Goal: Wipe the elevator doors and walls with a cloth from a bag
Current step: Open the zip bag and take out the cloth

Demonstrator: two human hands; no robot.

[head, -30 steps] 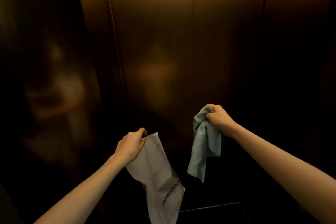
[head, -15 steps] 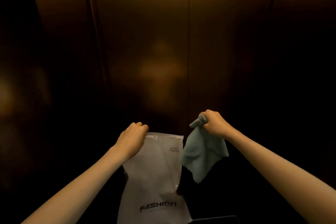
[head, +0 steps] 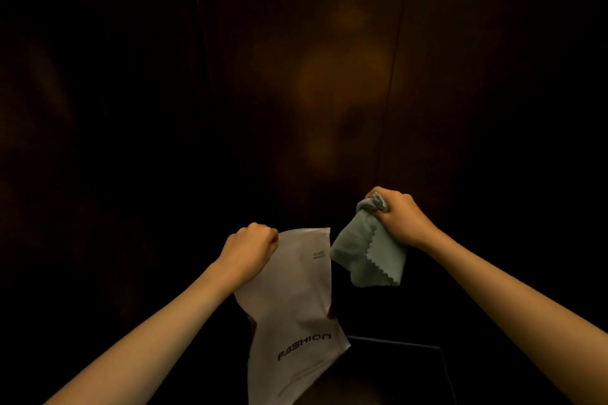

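Note:
A white plastic bag (head: 292,302) printed "FASHION" hangs from my left hand (head: 250,248), which grips its top left corner. My right hand (head: 399,219) holds a pale green cloth (head: 370,255) bunched in its fist, the zigzag-edged rest of the cloth hanging down just right of the bag's top. Ahead stand the dark brown metal elevator doors (head: 296,82), dim and faintly reflecting; the seam between them (head: 391,82) runs down above my right hand. Both hands are held in front of the doors without touching them.
Another vertical seam (head: 200,43) runs down the metal panels on the left. A dark rectangular outline (head: 411,368) lies on the floor below the bag. The side walls are too dark to make out.
The view has tilted downward, so the bright upper door area has left the frame. The bag has swung slightly and the cloth sits beside its top edge. Both hands keep their hold.

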